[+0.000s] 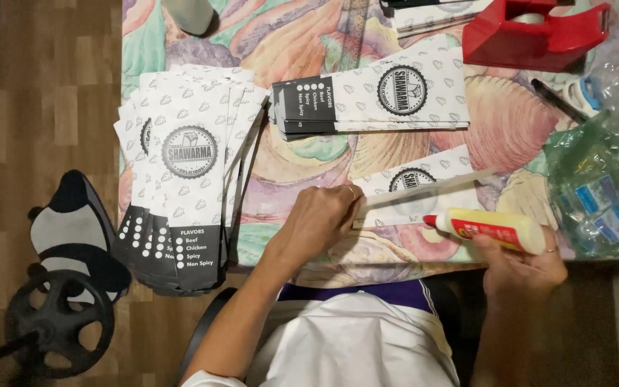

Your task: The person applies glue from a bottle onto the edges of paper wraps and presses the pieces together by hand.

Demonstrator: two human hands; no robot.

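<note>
The left hand (322, 218) lies near the front edge of the tabletop (302, 168), its fingers curled down and pinning the left end of a flat white paper sleeve (424, 197), whose long side flap is lifted and stands slightly off the sheet. The right hand (521, 269) is wrapped around a glue bottle (492, 228), held almost level with its red nozzle pointing left and sitting just at the near edge of the sleeve, close to the open flap. The main risk, as I judge it, is in the squeeze: with the bottle lying this flat, a firm press could release a blob rather than a thin line, and glue could run past the flap onto the patterned cloth or onto the printed face of the sleeve. The left hand holds only one end, so the far right part of the sleeve is free and could swing or lift as the nozzle drags along it, giving a crooked bead. The raised flap could also drop before it is coated and stick askew. A fanned stack of printed sleeves (188, 193) lies to the left and a smaller pile (374, 100) lies farther back, both near enough to catch a stray smear. A red tape dispenser (531, 32) stands at the far right, and crumpled clear plastic (596, 186) lies just beside the bottle hand, where it could snag the wrist.
</note>
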